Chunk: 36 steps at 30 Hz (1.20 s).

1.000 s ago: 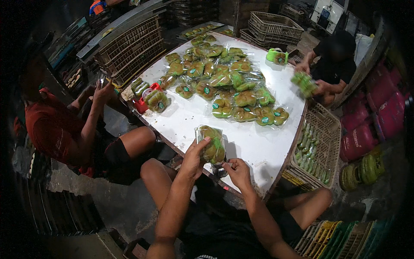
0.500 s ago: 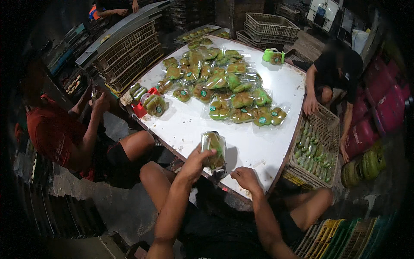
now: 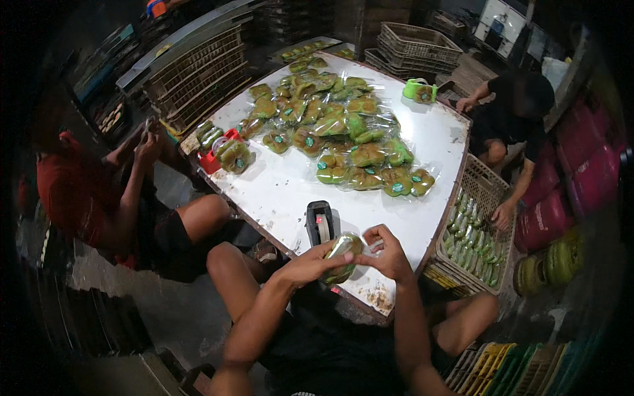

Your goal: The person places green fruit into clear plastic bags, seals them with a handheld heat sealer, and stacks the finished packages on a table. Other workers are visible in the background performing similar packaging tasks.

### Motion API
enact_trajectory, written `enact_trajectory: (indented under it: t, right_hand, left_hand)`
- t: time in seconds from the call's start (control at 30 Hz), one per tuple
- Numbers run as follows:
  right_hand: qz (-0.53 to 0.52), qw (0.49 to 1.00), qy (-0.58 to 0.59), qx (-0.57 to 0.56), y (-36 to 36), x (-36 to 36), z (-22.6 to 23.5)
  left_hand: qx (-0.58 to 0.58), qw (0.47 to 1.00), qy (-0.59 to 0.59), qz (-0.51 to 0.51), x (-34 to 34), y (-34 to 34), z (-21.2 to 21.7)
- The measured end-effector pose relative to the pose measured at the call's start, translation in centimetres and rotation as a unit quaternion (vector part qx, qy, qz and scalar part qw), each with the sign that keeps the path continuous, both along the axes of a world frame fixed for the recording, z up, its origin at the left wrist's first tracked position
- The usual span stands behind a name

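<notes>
In a dim workroom with stacked crates around its edges, a white-topped table [image 3: 277, 204] takes up the middle. A co-worker in red [image 3: 86, 198] sits at its left, and one in black [image 3: 512, 112] leans by the right edge, over a plastic crate [image 3: 482, 173] of slim green packets [image 3: 472, 241]. A heap of clear bags [image 3: 337, 125] holding green-and-brown buns covers the table's far half. Nearer, at the front edge, stands what looks like a black tape dispenser [image 3: 313, 228], just beyond the wearer's hands.

One bagged bun pack [image 3: 347, 249] is held over the front edge of the table, just beside that dispenser. The left hand [image 3: 307, 267] curls round its left side, thumb and fingers closed on it. The right hand [image 3: 389, 254] pinches loose clear plastic at the pack's right end; whether that end is closed cannot be told.

To handle this well, the left grip should probably stay light, since soft buns would dent, while the right fingertips keep the plastic gathered tight and flat, without trapped air or a tugged tear.
</notes>
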State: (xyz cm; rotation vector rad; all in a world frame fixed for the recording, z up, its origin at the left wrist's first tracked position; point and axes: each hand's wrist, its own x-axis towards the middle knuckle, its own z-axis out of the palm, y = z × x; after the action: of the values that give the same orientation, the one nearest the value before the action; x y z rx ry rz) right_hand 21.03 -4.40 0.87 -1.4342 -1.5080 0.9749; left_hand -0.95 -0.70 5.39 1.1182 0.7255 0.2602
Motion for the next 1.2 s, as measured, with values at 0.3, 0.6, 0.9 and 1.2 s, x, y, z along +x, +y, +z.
enact_trajectory:
  t: [0.3,0.6,0.9,1.2]
  right_hand:
    - [-0.287,0.943,-0.005,0.169,3.0,-4.9,-4.3]
    - [-0.189,0.960,-0.120,0.170,10.8,-1.9,-11.9]
    - [-0.168,0.843,-0.504,0.079,19.5,5.9,-14.3]
    - [-0.278,0.943,-0.117,0.142,3.9,-2.0,-7.0]
  left_hand:
    - [0.021,0.910,-0.076,0.407,-1.9,2.6,-2.8]
    - [0.014,0.933,-0.135,0.334,-3.2,2.2,-1.3]
    - [0.084,0.947,-0.069,0.304,-1.2,3.6,-2.4]
    - [0.257,0.912,0.051,0.315,1.2,1.5,-4.8]
